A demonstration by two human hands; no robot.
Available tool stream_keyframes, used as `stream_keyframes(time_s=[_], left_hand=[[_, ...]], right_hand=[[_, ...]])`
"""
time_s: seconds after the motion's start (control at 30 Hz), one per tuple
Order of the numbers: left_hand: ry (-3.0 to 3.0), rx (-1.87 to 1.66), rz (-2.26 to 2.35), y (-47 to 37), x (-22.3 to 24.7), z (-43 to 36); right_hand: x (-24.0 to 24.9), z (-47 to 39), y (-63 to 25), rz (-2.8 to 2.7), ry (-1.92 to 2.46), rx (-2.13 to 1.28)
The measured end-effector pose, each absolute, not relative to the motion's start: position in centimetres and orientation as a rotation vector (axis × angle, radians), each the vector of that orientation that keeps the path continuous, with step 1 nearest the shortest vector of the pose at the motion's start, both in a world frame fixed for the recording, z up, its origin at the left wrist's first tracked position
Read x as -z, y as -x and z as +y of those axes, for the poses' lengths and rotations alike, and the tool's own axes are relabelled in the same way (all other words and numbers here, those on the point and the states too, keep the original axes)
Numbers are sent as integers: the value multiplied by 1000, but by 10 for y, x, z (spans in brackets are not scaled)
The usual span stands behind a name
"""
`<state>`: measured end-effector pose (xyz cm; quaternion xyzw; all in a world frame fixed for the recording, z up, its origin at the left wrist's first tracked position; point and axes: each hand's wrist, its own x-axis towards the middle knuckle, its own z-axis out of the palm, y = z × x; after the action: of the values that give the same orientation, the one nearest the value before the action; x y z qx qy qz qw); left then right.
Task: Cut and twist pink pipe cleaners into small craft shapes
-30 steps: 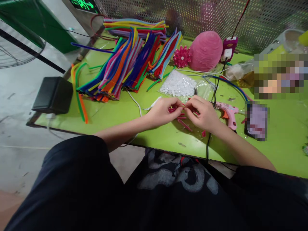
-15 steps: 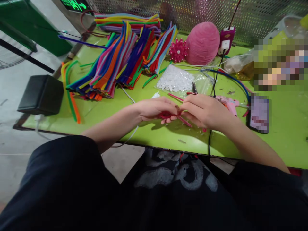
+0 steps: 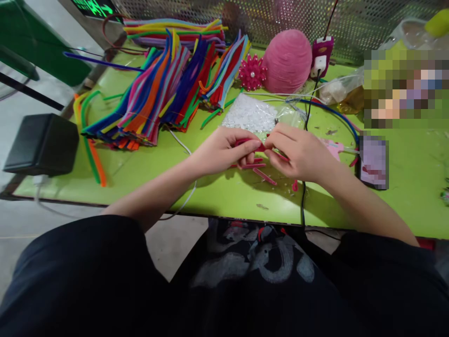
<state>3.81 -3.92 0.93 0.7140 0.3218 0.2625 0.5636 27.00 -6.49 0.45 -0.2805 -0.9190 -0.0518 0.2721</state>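
Note:
My left hand [image 3: 233,150] is closed on a dark pink pipe cleaner [image 3: 242,141], which shows between thumb and fingers. Fingertip to fingertip with it, my right hand [image 3: 293,152] pinches the other end of the same pink piece; part of it is hidden by the fingers. On the table just below lie several short pink pipe cleaner pieces [image 3: 265,176] and a small pink loop [image 3: 295,186]. Beyond the hands is a clear bag of white bits [image 3: 249,112]. A pink glue gun [image 3: 332,147] lies to the right of my right hand, partly covered by it.
Bundles of colourful pipe cleaners [image 3: 143,100] fill the back left of the green table [image 3: 224,194]. A black box [image 3: 42,144] stands at the left edge. Behind are a pink flower [image 3: 252,72], a pink dome [image 3: 288,61] and a purple socket [image 3: 322,56]. A phone [image 3: 373,161] and a black cable [image 3: 303,206] lie rightward.
Both hands have risen slightly away from the table's front edge, and my left hand has turned, its thumb now on top. More pink pieces show on the table below them.

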Motion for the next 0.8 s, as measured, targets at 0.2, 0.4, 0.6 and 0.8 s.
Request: stream_keyframes(time_s=[0.2,0.4,0.6,0.8], left_hand=[[-1641,-573,772,-36,-17,-42],[-1070,-318,695,-25,-27,-34],[-1351,-271,727,-17,-34,-37],[-2565,-620,943,-26,-47,-44]], right_hand=[[-15,-68,-273,-2473,671,120],[-34,-76,-279,-2457,629,472],[-42,-88,-279,-2484,611,479],[-37,-89,-281,-2493,733,553]])
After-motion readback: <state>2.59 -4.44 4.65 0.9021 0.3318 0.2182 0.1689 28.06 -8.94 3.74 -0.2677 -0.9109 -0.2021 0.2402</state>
